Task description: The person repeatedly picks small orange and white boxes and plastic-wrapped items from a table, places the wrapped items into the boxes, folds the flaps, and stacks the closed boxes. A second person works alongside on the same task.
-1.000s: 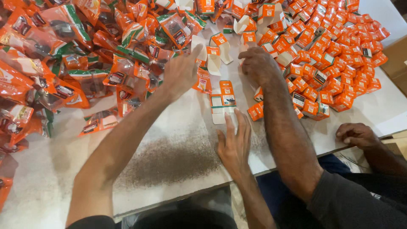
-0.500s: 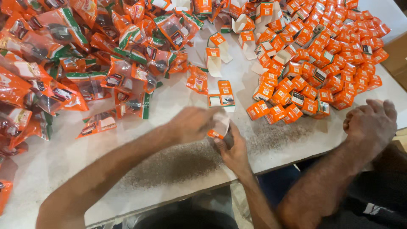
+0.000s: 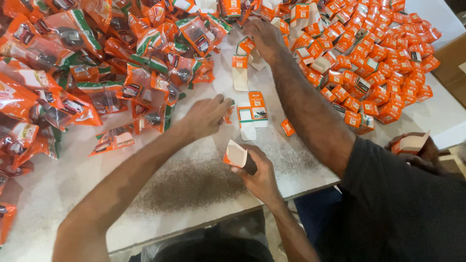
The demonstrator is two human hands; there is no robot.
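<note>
The right hand [image 3: 257, 174] grasps a small open orange-and-white carton [image 3: 236, 155] above the worktop [image 3: 194, 189]. The left hand [image 3: 208, 115] rests released beside flat carton blanks [image 3: 252, 115]. Orange sachets [image 3: 97, 73] are piled at the left; folded orange cartons [image 3: 378, 63] are heaped at the right, where a co-worker's hand [image 3: 264, 34] reaches.

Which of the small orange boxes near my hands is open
The small orange-and-white cardboard box held in your right hand: its flap stands open, unlike the closed ones piled beyond.

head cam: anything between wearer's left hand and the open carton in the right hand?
Nothing: bare white table separates the left hand from the small open carton held by the right hand, in the head view.
</note>
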